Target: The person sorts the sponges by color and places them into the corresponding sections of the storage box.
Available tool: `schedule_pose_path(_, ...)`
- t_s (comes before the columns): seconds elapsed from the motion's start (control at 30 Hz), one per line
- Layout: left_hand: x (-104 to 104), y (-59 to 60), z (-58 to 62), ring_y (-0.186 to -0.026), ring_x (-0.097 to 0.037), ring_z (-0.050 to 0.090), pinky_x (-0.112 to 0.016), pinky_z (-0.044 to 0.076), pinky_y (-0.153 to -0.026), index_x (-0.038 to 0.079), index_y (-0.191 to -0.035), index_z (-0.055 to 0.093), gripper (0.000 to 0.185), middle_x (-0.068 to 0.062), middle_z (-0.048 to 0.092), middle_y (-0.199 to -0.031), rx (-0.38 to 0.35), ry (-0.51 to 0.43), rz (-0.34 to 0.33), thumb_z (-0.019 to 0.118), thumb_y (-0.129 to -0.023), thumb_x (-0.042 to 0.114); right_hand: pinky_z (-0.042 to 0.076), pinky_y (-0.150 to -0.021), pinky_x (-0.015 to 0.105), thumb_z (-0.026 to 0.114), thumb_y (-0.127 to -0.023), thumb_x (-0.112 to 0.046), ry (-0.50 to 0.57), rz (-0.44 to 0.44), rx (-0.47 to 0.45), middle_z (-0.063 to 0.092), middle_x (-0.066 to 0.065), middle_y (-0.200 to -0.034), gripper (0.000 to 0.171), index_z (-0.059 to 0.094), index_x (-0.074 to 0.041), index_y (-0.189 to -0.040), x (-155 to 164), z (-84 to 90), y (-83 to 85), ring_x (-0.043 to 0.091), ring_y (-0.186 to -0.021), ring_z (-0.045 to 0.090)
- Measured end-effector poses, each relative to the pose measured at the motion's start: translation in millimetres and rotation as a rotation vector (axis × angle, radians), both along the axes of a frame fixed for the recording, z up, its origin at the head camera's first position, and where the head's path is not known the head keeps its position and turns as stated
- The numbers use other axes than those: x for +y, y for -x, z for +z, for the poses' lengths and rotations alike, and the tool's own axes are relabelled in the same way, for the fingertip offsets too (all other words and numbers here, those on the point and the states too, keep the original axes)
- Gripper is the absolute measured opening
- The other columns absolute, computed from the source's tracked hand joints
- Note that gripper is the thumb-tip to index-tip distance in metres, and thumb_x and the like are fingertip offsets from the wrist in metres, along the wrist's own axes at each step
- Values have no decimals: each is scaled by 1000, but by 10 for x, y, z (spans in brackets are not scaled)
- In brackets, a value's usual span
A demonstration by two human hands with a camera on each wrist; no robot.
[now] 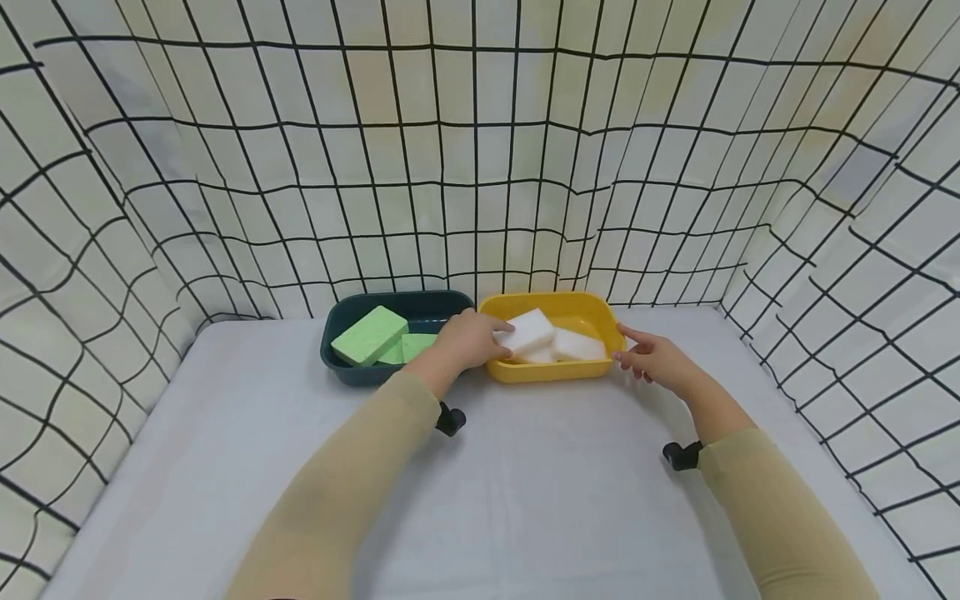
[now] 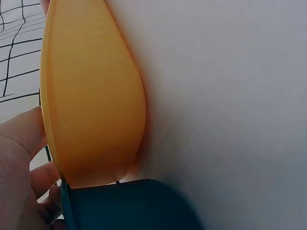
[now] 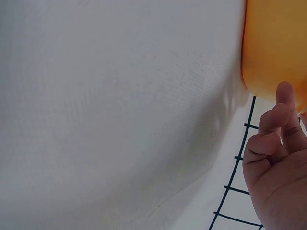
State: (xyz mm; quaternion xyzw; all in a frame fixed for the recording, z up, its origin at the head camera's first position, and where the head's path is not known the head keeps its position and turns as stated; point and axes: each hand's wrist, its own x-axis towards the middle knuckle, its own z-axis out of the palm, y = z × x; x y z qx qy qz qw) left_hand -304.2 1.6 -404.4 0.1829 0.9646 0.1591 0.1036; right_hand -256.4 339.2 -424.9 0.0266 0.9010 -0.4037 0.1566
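A bench [image 1: 480,500] covered in plain white cloth fills the lower half of the head view. On three sides it is walled in by a cream curtain [image 1: 480,167] printed with a black grid, which hangs in folds at the corners.

Two shallow tubs stand side by side at the far edge, touching each other. The dark green tub [image 1: 341,367] on the left holds green sponges [image 1: 370,335], one lying tilted on top of the others. The yellow tub [image 1: 555,371] on the right holds white sponges [image 1: 579,344].

The left hand [image 1: 468,337] reaches over the near left corner of the yellow tub, and its grip is closed on the topmost white sponge [image 1: 527,331], fingers curled round its left end; that sponge sits slanted above the others, inside the tub. The right hand [image 1: 656,357] rests at the tub's right end, thumb and fingertips at the rim, fingers loosely bent and holding nothing. In the right wrist view those fingers [image 3: 283,120] lie just beside the yellow wall.
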Motion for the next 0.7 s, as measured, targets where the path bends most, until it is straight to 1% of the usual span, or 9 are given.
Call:
schedule_pose_path(0.13,-5,22,9,-104,-27,44,-39,43,-89,37,-136,62,51,-4,59,-117,14,33,-10,73,-87,49,44,-72,30,63,-97,-44,7,-1,-6,64,15,-107,75,24,-29,-159,-6,9,-6,29,-82,53)
schedule_pose_path(0.23,-13,34,14,-103,-27,43,-38,42,-87,38,-136,61,51,-4,59,-118,21,50,-16,73,-87,49,44,-72,30,63,-97,-44,11,-3,-11,63,16,-107,75,23,-29,-159,-8,9,-5,29,-82,53)
schedule_pose_path(0.33,-26,44,21,-106,-25,43,-39,41,-91,37,-137,61,52,-1,59,-131,31,58,-32,73,-88,48,44,-72,30,63,-97,-44,8,-1,-13,63,16,-107,75,23,-29,-159,-11,5,1,29,-82,53)
schedule_pose_path(0.47,-51,46,38,-115,-24,43,-42,39,-100,36,-139,59,52,3,51,-145,38,41,-41,72,-89,47,45,-73,30,63,-96,-45,1,2,-11,64,15,-107,75,23,-29,-159,-16,3,7,29,-83,53)
schedule_pose_path(0.63,-77,43,55,-120,-26,43,-45,38,-105,35,-141,57,53,1,49,-147,34,12,-47,69,-91,47,45,-73,30,62,-97,-45,-11,7,-7,64,15,-107,75,23,-30,-159,-10,0,8,29,-84,54)
schedule_pose_path(0.7,-86,44,64,-122,-27,43,-46,37,-107,33,-142,56,54,0,49,-148,50,7,-59,68,-92,47,45,-73,30,62,-97,-45,-16,8,-8,64,15,-108,75,23,-30,-159,-5,0,10,29,-84,54)
